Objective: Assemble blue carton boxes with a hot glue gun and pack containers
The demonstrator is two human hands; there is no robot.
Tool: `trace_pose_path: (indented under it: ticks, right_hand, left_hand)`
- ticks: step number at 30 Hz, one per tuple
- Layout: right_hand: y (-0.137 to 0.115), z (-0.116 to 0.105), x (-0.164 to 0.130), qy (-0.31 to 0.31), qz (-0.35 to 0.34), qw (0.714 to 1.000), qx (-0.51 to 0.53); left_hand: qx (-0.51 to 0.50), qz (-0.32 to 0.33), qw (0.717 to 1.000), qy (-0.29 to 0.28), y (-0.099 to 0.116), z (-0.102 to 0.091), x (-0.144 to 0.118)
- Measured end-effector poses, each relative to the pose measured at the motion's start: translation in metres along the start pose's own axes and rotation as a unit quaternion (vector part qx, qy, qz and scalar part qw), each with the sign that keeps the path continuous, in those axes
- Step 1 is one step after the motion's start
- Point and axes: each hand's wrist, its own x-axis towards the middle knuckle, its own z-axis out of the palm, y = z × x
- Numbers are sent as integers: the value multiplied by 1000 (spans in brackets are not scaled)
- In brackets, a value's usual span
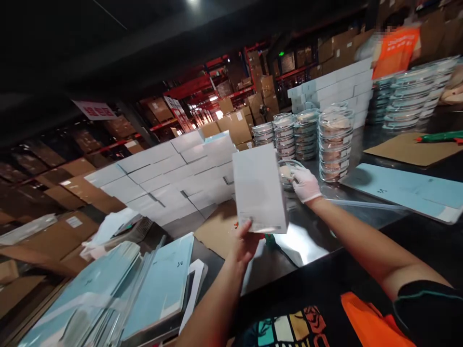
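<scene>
My left hand [245, 242] holds a pale blue-white box [259, 189] upright by its bottom edge, above the metal table [314, 241]. My right hand [306, 183], in a white glove, grips a round clear lidded container [288, 173] just behind the box; the box hides part of it. Stacks of similar round containers [334, 144] stand right behind that hand.
A wall of stacked white boxes [170, 178] stands at left, another [333, 89] at the back right. Flat light-blue packs [159, 284] lie at lower left, flat blue sheets [408, 190] and cardboard [408, 147] at right. A person in an orange vest [396, 48] stands at the far right.
</scene>
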Motion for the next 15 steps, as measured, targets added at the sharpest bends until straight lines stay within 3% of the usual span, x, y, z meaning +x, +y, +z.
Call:
trace_pose_path:
  ticks: [3,6,11,15]
  right_hand:
    - [-25,-4,-15,4,11,1000,17]
    - [-35,-12,-29,4,45,999,17]
    - [-33,-31,-40,32,104,994,7]
    - [-28,-52,-35,62,142,988,9]
  left_hand:
    - [-17,-7,997,-74,-14,32,32]
    - [-3,-27,993,-111,-21,48,52]
    - [29,-34,994,-101,-34,37,63]
    - [46,-6,995,-85,-36,18,52]
